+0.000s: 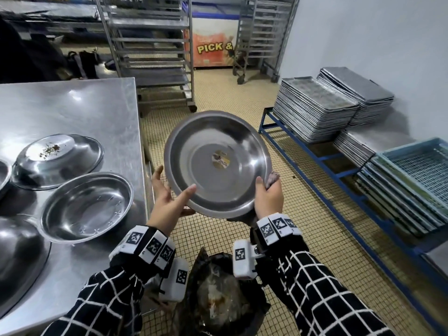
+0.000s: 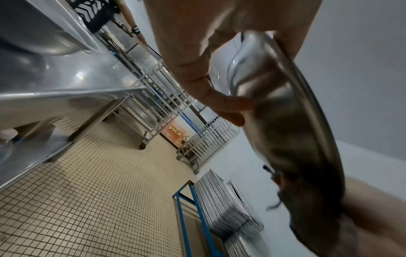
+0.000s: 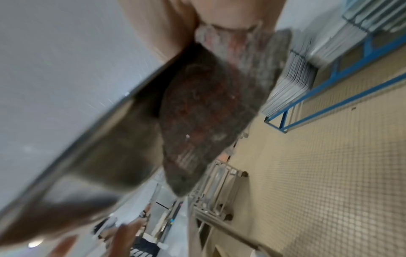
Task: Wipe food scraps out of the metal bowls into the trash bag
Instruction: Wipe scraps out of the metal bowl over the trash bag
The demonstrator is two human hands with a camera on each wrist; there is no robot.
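Observation:
I hold a wide metal bowl (image 1: 218, 163) with both hands, tilted with its inside toward me, above the dark trash bag (image 1: 218, 294) on the floor. A round sticker sits at its centre, and its inside looks free of scraps. My left hand (image 1: 174, 197) grips the lower left rim, thumb inside and fingers (image 2: 219, 100) behind. My right hand (image 1: 268, 195) grips the lower right rim, thumb inside, and presses a grey-brown cloth (image 3: 208, 104) against the bowl's outside. On the steel table (image 1: 72, 107), an upside-down bowl (image 1: 58, 161) has crumbs on its base, and an upright bowl (image 1: 87, 207) sits in front of it.
A larger bowl (image 1: 19, 258) lies at the table's near left. Stacked baking trays (image 1: 315, 110) and blue crates (image 1: 419, 170) rest on a low blue rack along the right wall. Two wheeled tray racks (image 1: 150, 49) stand at the back on the tiled floor.

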